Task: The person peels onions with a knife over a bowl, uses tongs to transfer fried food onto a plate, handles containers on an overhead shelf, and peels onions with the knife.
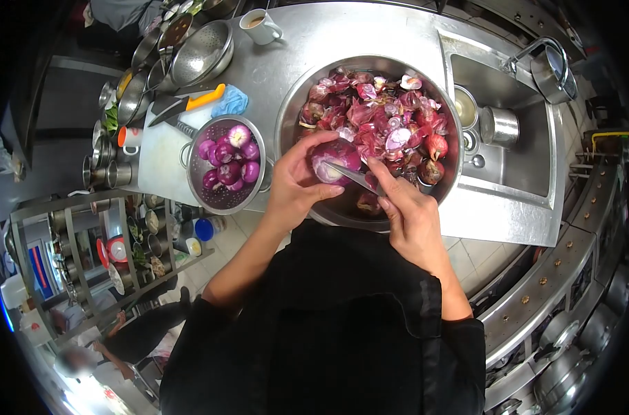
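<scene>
Over the near left part of a large steel bowl (287,97), my left hand (295,181) is closed around a red onion (339,158). My right hand (410,216) grips a small knife (352,176), its handle hidden in the fingers. The blade lies against the pale end of the onion. Red onion skins (370,111), trimmed ends and several unpeeled onions (432,171) fill the bowl, with dark liquid showing near its front. To the left, a perforated colander (202,188) holds several peeled red onions (228,153).
An orange-handled knife (190,104) and a blue cloth (230,103) lie by a white cutting board (166,155). A white mug (260,26) stands behind. On the right is a sink (515,162) with metal pots. Another person (145,328) is at lower left.
</scene>
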Tool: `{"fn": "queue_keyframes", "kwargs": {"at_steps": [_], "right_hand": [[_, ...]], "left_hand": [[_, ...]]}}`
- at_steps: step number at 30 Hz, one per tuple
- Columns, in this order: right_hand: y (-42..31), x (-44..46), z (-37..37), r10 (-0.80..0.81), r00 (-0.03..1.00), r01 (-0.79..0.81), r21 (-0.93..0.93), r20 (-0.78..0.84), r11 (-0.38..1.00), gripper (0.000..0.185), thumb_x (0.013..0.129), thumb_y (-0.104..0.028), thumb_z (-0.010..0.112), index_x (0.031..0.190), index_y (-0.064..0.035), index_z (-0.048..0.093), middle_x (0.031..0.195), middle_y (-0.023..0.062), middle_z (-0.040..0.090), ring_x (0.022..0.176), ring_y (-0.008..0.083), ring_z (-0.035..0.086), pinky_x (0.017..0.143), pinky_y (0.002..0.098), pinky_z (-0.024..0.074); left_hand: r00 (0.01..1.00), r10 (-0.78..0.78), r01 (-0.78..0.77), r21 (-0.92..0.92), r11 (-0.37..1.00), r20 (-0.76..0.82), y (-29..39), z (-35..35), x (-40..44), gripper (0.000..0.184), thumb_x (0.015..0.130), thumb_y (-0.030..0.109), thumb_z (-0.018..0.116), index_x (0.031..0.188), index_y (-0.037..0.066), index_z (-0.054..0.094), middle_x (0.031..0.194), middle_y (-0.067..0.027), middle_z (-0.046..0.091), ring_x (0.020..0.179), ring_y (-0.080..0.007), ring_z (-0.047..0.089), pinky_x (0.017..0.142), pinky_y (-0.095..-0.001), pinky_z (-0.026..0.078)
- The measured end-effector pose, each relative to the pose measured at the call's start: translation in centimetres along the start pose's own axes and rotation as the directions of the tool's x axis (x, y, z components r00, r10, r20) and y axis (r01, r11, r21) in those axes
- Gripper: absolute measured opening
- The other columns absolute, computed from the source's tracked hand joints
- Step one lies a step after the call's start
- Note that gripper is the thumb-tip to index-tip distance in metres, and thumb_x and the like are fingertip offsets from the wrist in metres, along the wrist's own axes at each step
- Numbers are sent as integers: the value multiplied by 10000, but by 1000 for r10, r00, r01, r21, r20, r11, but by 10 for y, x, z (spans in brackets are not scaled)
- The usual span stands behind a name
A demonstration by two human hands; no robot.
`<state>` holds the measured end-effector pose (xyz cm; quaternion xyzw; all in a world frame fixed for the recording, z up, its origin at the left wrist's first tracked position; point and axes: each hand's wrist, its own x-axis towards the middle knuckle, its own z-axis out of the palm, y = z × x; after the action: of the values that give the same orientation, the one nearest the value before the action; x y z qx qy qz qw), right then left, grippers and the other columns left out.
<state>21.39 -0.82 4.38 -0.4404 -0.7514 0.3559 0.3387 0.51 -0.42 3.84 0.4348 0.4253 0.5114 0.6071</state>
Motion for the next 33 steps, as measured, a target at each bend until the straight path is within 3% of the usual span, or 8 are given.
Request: {"fn": "queue_keyframes", "kwargs": {"at_steps": [10, 12, 19, 22, 25, 27, 31, 33], "right_hand": [[-3, 1, 1, 19, 1000, -20, 33, 22, 999, 571, 781, 62, 567, 1314, -137, 528, 723, 124, 557, 646, 284, 605, 595, 367, 471], [0, 3, 2, 37, 999, -34, 96, -38, 995, 574, 783, 60, 565, 1318, -144, 525, 731, 127, 561, 650, 286, 601, 597, 364, 472], [-1, 0, 1, 4, 1000, -5, 41, 19, 999, 562, 798, 64, 548, 1327, -121, 512, 745, 127, 573, 678, 291, 611, 616, 363, 479], [4, 2, 8, 29, 999, -23, 137, -44, 990, 562, 798, 63, 546, 1329, -115, 509, 756, 127, 575, 663, 295, 599, 612, 370, 473], [4, 1, 9, -77, 994, 92, 189, -84, 978, 567, 797, 61, 542, 1334, -118, 508, 748, 129, 564, 625, 284, 578, 600, 361, 471], [-1, 1, 2, 66, 992, -88, 206, 109, 975, 406, 894, -7, 505, 1299, -32, 526, 965, 189, 633, 801, 287, 604, 773, 322, 473], [0, -2, 2, 84, 985, -97, 76, 152, 992, 383, 895, -6, 509, 1276, -22, 548, 966, 192, 624, 745, 258, 577, 734, 304, 465], [10, -2, 8, 2, 1000, -5, 226, 10, 974, 353, 922, -51, 509, 1269, -4, 553, 851, 128, 603, 660, 192, 510, 661, 288, 445]], "left_hand": [[1000, -7, 7, 19, 1000, 5, 0, 0, 0, 743, 637, -90, 771, 1300, -28, 442, 1245, -101, 512, 1150, -177, 518, 993, -314, 432], [1000, -4, 4, 19, 1000, 11, 2, 1, 0, 743, 637, -89, 771, 1299, -28, 442, 1240, -101, 516, 1146, -177, 521, 991, -313, 433], [1000, -1, 1, 31, 1000, -3, 3, 1, -1, 743, 635, -85, 774, 1298, -36, 441, 1225, -99, 527, 1134, -177, 531, 986, -310, 437], [1000, -8, 8, 18, 1000, 7, 2, 0, -1, 745, 636, -76, 778, 1298, -38, 439, 1226, -101, 527, 1133, -176, 531, 985, -309, 437], [1000, -3, 3, 15, 1000, 12, -1, 0, -1, 740, 638, -67, 781, 1296, -37, 442, 1232, -104, 527, 1139, -177, 528, 987, -310, 435], [999, -15, 15, -4, 1000, 31, 1, 0, -2, 740, 640, -63, 782, 1297, -38, 442, 1235, -106, 525, 1143, -177, 526, 992, -312, 431], [996, -21, 25, -40, 999, 86, 1, -4, -2, 753, 646, -46, 788, 1312, -36, 435, 1253, -107, 518, 1156, -182, 521, 1011, -318, 416], [994, -46, 52, -51, 997, 102, -1, -7, -3, 749, 656, -30, 788, 1316, -36, 434, 1262, -105, 514, 1165, -183, 514, 1018, -322, 411]]}}
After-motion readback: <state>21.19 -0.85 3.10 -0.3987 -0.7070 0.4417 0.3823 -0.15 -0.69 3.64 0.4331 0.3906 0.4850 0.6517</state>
